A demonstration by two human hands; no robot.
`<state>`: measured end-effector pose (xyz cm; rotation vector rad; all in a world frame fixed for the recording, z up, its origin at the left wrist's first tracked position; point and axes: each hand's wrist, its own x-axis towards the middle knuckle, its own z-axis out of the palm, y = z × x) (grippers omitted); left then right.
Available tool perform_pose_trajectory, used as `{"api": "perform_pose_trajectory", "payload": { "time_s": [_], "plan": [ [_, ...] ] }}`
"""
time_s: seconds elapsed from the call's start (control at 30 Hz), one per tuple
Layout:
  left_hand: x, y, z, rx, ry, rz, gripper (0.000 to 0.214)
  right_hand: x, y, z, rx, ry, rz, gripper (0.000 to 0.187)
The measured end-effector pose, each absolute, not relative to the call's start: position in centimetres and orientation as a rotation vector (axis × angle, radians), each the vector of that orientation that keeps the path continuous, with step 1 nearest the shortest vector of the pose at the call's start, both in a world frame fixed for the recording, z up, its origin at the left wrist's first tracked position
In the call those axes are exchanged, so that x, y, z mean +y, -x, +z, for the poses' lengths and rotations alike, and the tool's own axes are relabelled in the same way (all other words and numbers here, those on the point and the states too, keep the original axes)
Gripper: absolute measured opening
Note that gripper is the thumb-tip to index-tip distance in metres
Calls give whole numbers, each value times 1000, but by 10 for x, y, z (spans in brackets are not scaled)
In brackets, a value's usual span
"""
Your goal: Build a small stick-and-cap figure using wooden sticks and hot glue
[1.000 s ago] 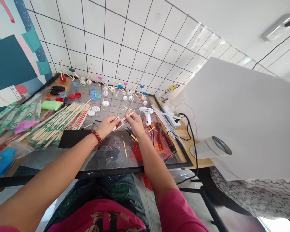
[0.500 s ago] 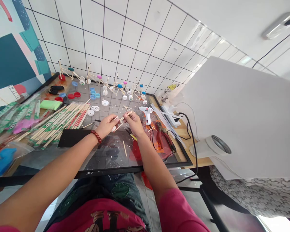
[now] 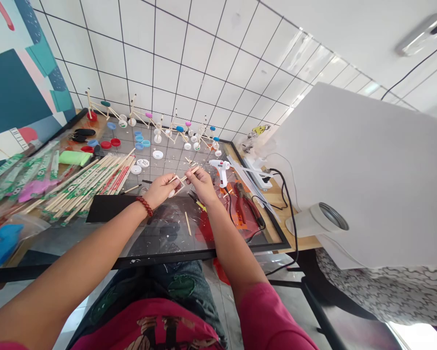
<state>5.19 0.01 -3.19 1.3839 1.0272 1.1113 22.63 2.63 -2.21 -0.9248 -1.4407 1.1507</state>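
Both hands meet above the middle of the glass-topped table [image 3: 160,245]. My left hand [image 3: 162,187], with a red bead bracelet on its wrist, is closed around a small frame of wooden sticks [image 3: 177,184]. My right hand [image 3: 201,183] pinches a stick [image 3: 191,172] that juts from the same frame toward the wall. A white glue gun [image 3: 221,170] stands upright just right of my right hand. A loose short stick [image 3: 188,223] lies on the glass below the hands.
Wrapped chopsticks [image 3: 90,182] lie in a pile at left, next to a black mat [image 3: 105,209]. Stick-and-bottle-cap models [image 3: 156,126] line the tiled wall, loose caps [image 3: 145,158] before them. Red pliers [image 3: 245,204], cables and a power strip [image 3: 258,177] sit right, beside a white board [image 3: 364,180].
The hands and the stick frame have stayed together in almost the same place; only the view has shifted slightly.
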Motion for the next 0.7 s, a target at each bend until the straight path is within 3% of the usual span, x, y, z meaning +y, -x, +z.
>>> {"api": "perform_pose_trajectory", "payload": {
  "time_s": [0.4,0.7],
  "plan": [
    [1,-53,-34,967,-1295,1099,44,26,-222,-24,-1424,905,1145,55],
    [-7,-55,-24,958,-1301,1077,25,28,-224,-25,-1369,905,1156,51]
  ]
}}
